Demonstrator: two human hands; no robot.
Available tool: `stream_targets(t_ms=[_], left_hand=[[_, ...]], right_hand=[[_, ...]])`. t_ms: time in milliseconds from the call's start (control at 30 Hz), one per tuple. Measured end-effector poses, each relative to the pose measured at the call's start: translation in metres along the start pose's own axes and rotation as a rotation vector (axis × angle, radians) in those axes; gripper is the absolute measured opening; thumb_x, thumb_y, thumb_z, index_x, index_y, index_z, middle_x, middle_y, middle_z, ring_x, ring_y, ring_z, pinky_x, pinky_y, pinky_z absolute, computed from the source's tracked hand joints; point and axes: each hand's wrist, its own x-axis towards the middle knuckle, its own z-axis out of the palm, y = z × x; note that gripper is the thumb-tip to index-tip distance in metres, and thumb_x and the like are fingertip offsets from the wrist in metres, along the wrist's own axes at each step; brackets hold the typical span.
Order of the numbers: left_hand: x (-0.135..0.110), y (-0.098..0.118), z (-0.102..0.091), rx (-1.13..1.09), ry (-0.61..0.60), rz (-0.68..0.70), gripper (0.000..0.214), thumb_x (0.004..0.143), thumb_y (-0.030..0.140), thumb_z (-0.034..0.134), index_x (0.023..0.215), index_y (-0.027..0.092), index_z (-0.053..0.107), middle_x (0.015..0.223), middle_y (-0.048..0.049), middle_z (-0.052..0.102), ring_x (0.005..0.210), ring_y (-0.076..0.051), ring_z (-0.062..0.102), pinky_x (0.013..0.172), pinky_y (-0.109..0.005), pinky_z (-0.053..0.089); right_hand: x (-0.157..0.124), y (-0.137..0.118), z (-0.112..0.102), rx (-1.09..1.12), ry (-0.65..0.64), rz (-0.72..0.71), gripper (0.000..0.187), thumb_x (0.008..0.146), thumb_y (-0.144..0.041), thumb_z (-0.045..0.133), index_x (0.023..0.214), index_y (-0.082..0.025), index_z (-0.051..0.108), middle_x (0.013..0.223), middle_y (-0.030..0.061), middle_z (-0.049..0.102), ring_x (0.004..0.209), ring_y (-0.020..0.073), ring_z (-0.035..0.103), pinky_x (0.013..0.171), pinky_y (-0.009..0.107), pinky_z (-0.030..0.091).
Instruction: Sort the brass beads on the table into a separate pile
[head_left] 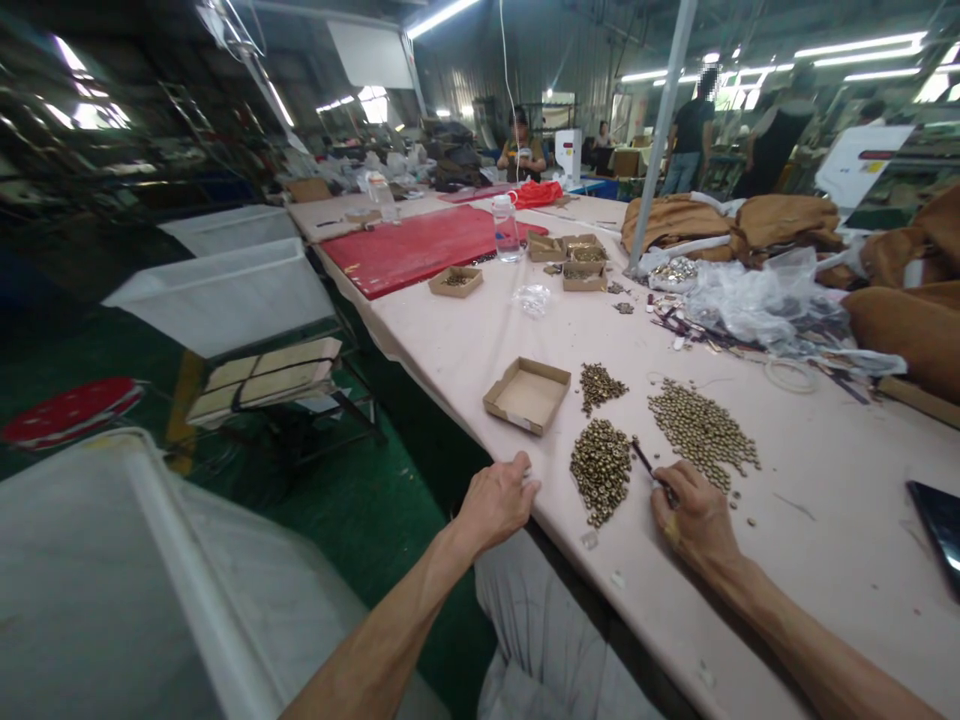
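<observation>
Right hand [696, 510] pinches slim dark tool [643, 458] between piles of metal studs

The studs lie in three groups near the long edge of the counter [480, 350] on the person's side. The large heap [600, 472] is closest to that edge, left of the right hand and apart from it. The wide spread [701, 428] lies farther in, just beyond the right hand's knuckles, a few loose studs beside them. The small heap [600, 388] sits beyond the large one, away from both hands.

The right hand's fingers are closed around the tool, whose tip points away from the person and stands just beside the large heap's inner side; whether it touches a stud I cannot tell. The left hand [499, 497] is at the long edge, fingers curled, with bare surface between it and the large heap; whether it grips anything I cannot tell.

A shallow cardboard tray [527, 395] lies along the same edge, just beyond the left hand. Farther along that edge is a red sheet [435, 245], with a clear bottle [506, 230] by its inner side. Toward the counter's opposite side are brown cloth bundles [787, 225] and crumpled clear plastic [765, 300].
</observation>
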Motion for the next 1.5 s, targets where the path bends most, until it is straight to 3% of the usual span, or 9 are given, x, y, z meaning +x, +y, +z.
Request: stream_targets(t_ms=[1100, 1300, 1500], left_hand=[[0.0, -0.002, 0.001, -0.005, 0.006, -0.004, 0.03, 0.099, 0.045, 0.041, 0.117, 0.023, 0.051, 0.098, -0.0106, 0.073, 0.097, -0.028, 0.071, 0.084, -0.036, 0.048], [0.0, -0.001, 0.0, -0.002, 0.008, 0.001, 0.03, 0.099, 0.045, 0.042, 0.117, 0.023, 0.05, 0.099, -0.0108, 0.073, 0.096, -0.028, 0.071, 0.083, -0.036, 0.048], [-0.001, -0.002, 0.0, -0.006, 0.003, 0.006, 0.029, 0.098, 0.044, 0.042, 0.116, 0.023, 0.051, 0.1, -0.011, 0.073, 0.098, -0.029, 0.071, 0.083, -0.036, 0.049]], right_hand=[[0.004, 0.005, 0.003, -0.188, -0.062, -0.022, 0.018, 0.09, -0.019, 0.049, 0.096, -0.019, 0.066, 0.09, 0.0072, 0.059, 0.081, 0.0177, 0.054, 0.076, 0.028, 0.042], [0.004, 0.008, 0.0, -0.205, -0.031, -0.009, 0.017, 0.086, -0.018, 0.051, 0.094, -0.018, 0.067, 0.088, 0.007, 0.06, 0.077, 0.0167, 0.053, 0.073, 0.028, 0.041], [0.014, 0.03, -0.01, -0.22, 0.079, 0.048, 0.02, 0.086, -0.022, 0.052, 0.097, -0.018, 0.068, 0.09, 0.0063, 0.062, 0.077, 0.0171, 0.056, 0.072, 0.028, 0.044]])
